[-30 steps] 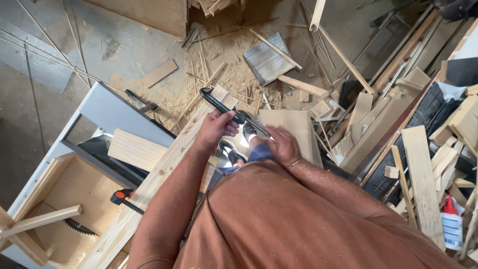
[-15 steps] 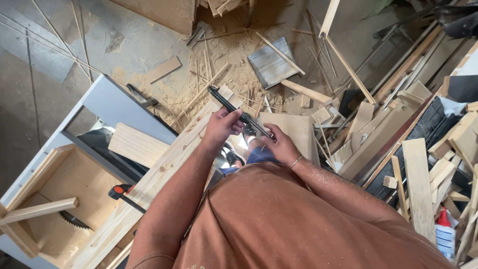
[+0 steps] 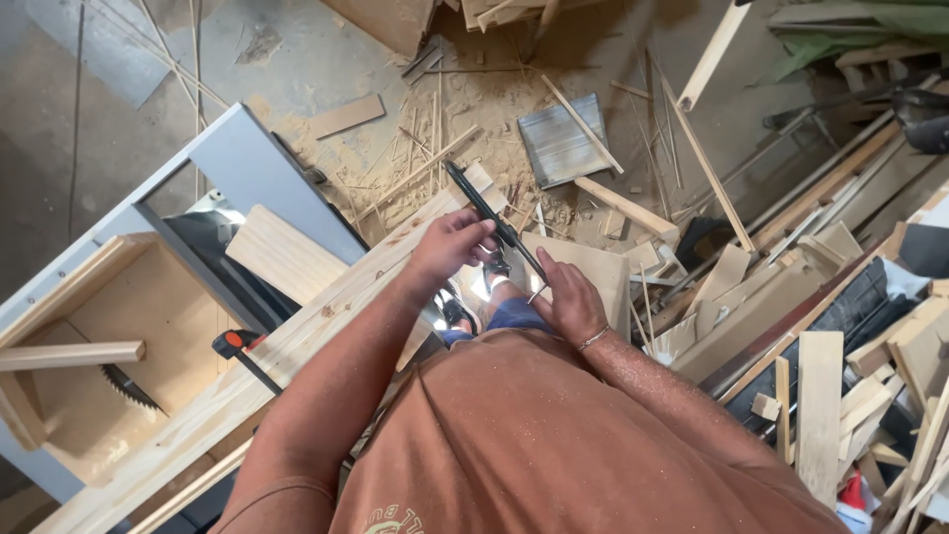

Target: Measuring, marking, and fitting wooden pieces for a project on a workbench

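Observation:
I look straight down my orange shirt at both hands. My left hand (image 3: 450, 247) grips the middle of a long thin black tool (image 3: 486, 213) that slants up to the left. My right hand (image 3: 568, 297) pinches the tool's lower end with fingers and thumb. The hands hover above a long pale wooden plank (image 3: 297, 341) that runs diagonally from lower left to the centre. What the tool's lower tip touches is hidden by my fingers.
A table saw (image 3: 129, 326) with a toothed blade (image 3: 127, 388) stands at the left, an orange-handled clamp (image 3: 237, 348) beside the plank. Sawdust and thin strips cover the floor ahead, with a grey ribbed sheet (image 3: 559, 143). Piled wood offcuts (image 3: 840, 396) fill the right.
The view has shifted slightly. My hands hold the black tool as before, with the tool tilted a little more upright and my right hand slid to its lower end.

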